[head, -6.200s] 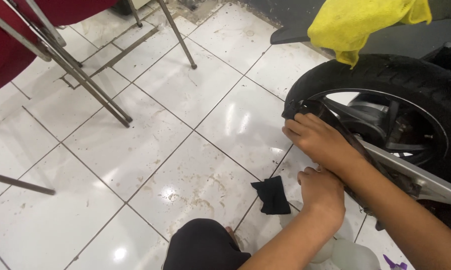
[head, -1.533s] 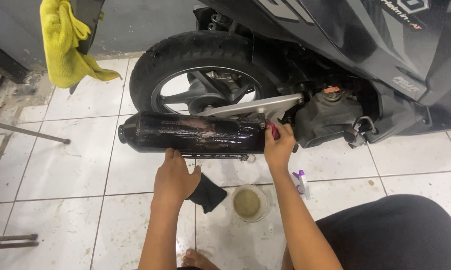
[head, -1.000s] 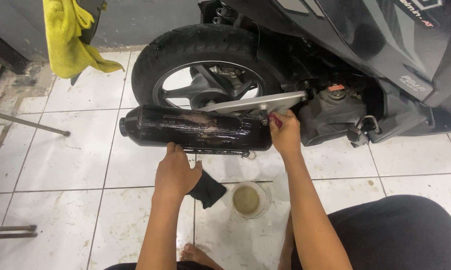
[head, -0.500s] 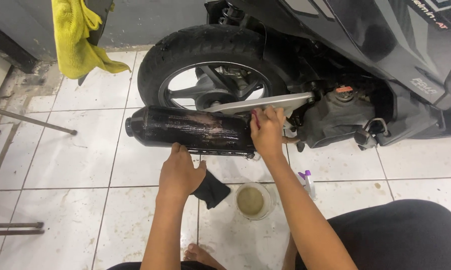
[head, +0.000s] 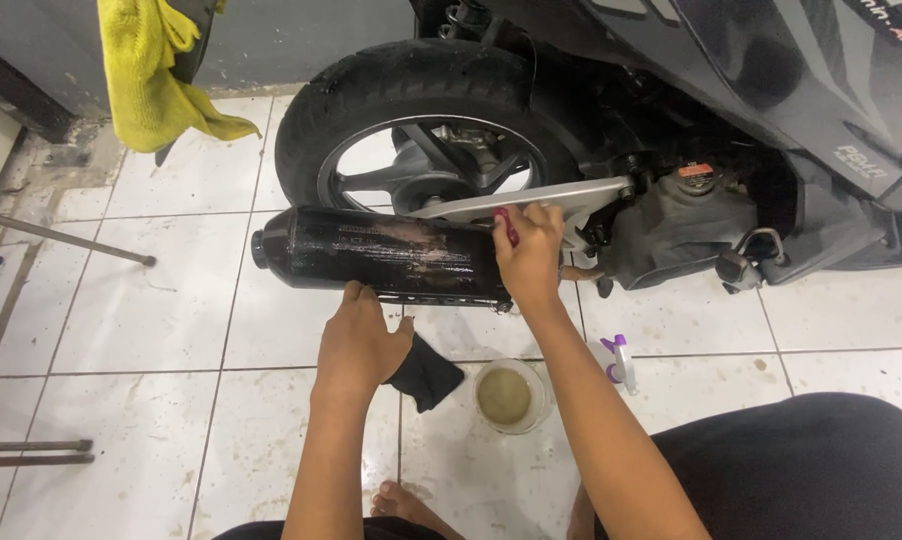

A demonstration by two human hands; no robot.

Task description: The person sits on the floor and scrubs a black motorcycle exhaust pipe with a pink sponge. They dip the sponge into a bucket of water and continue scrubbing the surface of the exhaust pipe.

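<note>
A black exhaust muffler (head: 381, 254) with worn pale patches runs along the side of a dark scooter's rear wheel (head: 421, 130). My left hand (head: 359, 340) rests under the muffler's lower edge, fingers curled against it. My right hand (head: 526, 255) presses on the muffler's right end and grips a small red-handled tool (head: 508, 226), maybe a brush, against it. A grey metal arm (head: 531, 198) crosses just above that hand.
A black rag (head: 426, 372) and a small clear cup of murky liquid (head: 508, 395) lie on the white tiled floor below the muffler. A small purple-topped spray bottle (head: 618, 358) lies to the right. A yellow cloth (head: 151, 75) hangs at top left. Metal chair legs (head: 61, 238) stand left.
My right hand has slid left from the engine side onto the muffler's end. The left hand stayed under the muffler. The view shifted slightly.
</note>
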